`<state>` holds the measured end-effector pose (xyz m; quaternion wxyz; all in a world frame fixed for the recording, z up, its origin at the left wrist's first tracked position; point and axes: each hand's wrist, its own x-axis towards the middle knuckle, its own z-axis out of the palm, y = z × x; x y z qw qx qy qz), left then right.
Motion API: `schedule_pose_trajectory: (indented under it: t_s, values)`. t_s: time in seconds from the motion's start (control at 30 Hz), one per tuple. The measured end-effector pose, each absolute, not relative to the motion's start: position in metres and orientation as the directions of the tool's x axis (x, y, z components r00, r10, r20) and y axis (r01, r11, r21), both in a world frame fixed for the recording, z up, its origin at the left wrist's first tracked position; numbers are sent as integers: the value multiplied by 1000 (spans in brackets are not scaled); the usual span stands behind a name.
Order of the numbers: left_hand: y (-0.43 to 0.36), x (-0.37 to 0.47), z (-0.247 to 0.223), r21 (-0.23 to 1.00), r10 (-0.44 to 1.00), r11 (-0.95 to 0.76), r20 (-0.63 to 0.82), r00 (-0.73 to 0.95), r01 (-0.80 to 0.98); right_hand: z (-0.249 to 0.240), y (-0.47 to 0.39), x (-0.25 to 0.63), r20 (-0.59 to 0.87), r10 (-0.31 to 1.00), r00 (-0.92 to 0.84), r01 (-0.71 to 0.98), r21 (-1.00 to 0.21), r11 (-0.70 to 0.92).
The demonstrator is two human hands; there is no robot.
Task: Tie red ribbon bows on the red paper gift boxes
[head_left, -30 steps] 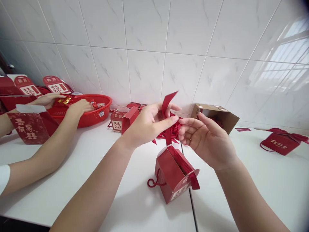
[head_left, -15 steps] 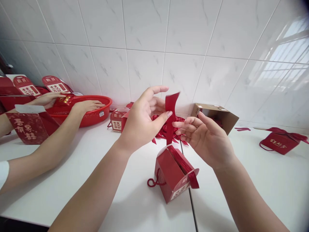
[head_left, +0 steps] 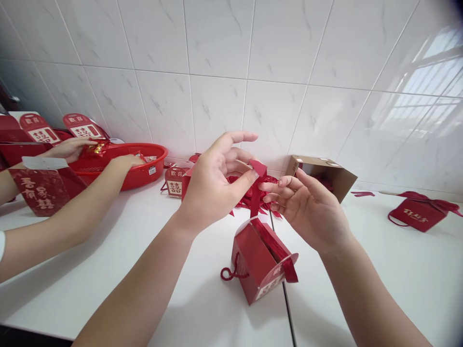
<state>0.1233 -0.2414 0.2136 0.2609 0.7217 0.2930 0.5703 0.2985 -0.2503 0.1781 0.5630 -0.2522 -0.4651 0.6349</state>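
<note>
A red ribbon rises from the top of a small red gift box and bends over near its upper end. My left hand pinches it between thumb and fingers. Just right of the ribbon, my right hand has its fingers loosely curled and apart; whether a fingertip touches the ribbon I cannot tell. Upright on the white table, the box has a red cord loop at its left side. The ribbon's other end hangs over the box's near edge.
Behind my hands lie red ribbons in a heap and an opened cardboard box. A finished-looking box with a bow stands right. At left, a co-worker's hands reach into a red basket, beside a larger red box.
The ribbon's upper end, upright before, now folds over at my left fingertips. My right hand stays almost still. The co-worker's right hand has moved left and down into the basket.
</note>
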Motion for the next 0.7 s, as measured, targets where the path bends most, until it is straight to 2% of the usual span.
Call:
schedule_pose_trajectory:
  t_s: [0.37, 0.57, 0.7]
  values:
    - [-241, 123, 213, 703, 714, -699, 675, 187, 131, 176, -248, 297, 199, 950, -241, -448, -891, 73]
    - [-239, 124, 213, 671, 689, -725, 708, 158, 156, 170, -242, 296, 195, 955, -223, -339, -934, 112]
    - [-239, 124, 214, 672, 689, -724, 709, 148, 155, 165, -238, 296, 175, 965, -196, -187, -973, 139]
